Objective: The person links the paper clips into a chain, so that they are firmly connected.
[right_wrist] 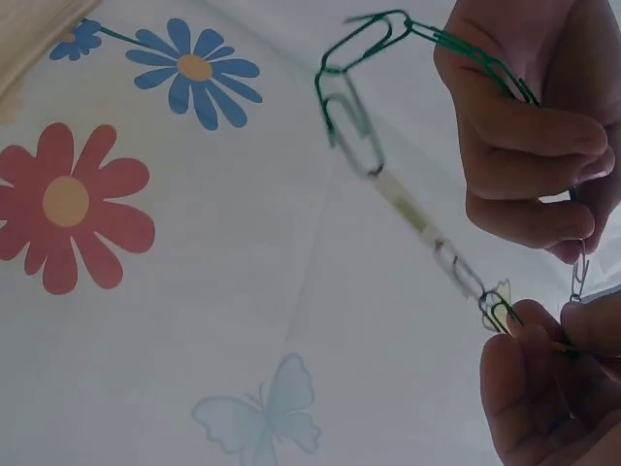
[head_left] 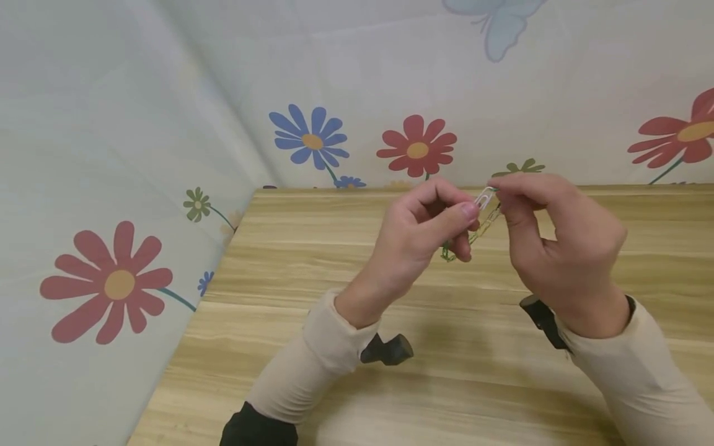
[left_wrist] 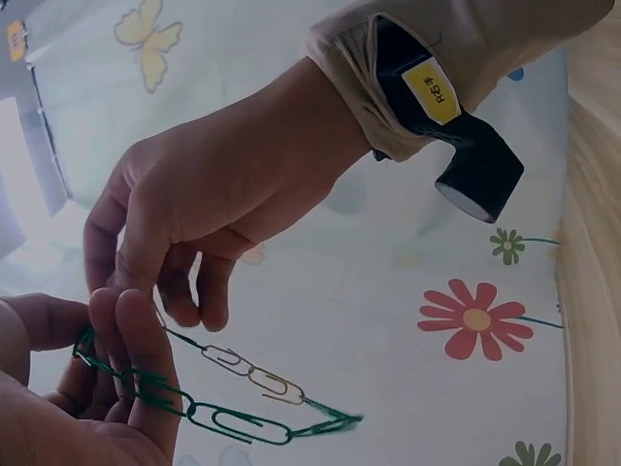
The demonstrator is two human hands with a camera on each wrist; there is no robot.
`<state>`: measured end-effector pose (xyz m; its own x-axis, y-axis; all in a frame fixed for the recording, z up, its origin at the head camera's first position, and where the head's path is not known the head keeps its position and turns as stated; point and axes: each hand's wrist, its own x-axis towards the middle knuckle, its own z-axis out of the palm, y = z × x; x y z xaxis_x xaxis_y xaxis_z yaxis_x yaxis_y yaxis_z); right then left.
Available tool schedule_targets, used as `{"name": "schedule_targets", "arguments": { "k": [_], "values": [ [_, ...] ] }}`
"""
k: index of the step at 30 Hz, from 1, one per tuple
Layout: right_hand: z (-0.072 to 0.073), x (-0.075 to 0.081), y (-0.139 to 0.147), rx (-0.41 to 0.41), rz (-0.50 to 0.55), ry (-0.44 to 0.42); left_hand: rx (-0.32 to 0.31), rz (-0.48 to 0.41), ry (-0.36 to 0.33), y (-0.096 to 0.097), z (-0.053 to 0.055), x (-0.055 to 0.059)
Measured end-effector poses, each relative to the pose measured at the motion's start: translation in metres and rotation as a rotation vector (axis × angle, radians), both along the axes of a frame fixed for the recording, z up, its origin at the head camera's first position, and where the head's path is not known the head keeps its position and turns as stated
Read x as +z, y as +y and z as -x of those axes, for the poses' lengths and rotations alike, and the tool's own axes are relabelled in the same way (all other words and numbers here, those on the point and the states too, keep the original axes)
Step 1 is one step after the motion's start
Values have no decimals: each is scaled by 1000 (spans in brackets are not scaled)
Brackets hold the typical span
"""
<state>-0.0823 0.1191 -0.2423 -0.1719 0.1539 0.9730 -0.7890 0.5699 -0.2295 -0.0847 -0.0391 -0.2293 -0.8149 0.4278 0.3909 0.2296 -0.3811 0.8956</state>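
In the head view, my left hand (head_left: 409, 238) pinches a white paper clip (head_left: 483, 197) between thumb and fingers. Facing it, my right hand (head_left: 566, 244) pinches a green paper clip (head_left: 493, 188) at the white clip's upper end; the fingertips mostly cover it. From the hands hangs a loop of linked paper clips. The left wrist view shows green clips (left_wrist: 250, 424) crossing the left fingers and yellowish clips (left_wrist: 277, 385) leading up towards the right hand. In the right wrist view, green clips (right_wrist: 369, 44) run into the left hand (right_wrist: 529, 146). Whether the loop is joined cannot be told.
Below the hands lies a wood-grain table (head_left: 268, 272). A pale cloth wall with printed flowers (head_left: 417, 148) stands along its back and left edges. Black wrist mounts (head_left: 387, 350) stick out from both sleeves above the table.
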Motion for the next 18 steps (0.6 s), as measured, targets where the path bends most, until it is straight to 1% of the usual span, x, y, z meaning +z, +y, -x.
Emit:
{"name": "schedule_targets", "arguments": {
  "k": [3,5,8,10,12,13,16,18],
  "values": [
    [2,3,6,42,-21,-38,10,23,7,-4,2,1],
    [4,6,12,76,-60,-90,22,33,10,-7,3,3],
    [5,9,24,195,-145,-223,36,25,-5,-12,6,5],
    [5,11,32,282,-210,-333,46,12,-20,-15,9,6],
    [6,12,40,359,-237,-445,60,-3,-29,-18,12,5],
    [6,13,44,383,-238,-486,71,-4,-23,-20,14,5],
    [8,16,54,409,-220,-587,126,21,31,-24,21,3],
    [10,19,58,408,-223,-636,171,61,68,-26,27,1]
  ]
}}
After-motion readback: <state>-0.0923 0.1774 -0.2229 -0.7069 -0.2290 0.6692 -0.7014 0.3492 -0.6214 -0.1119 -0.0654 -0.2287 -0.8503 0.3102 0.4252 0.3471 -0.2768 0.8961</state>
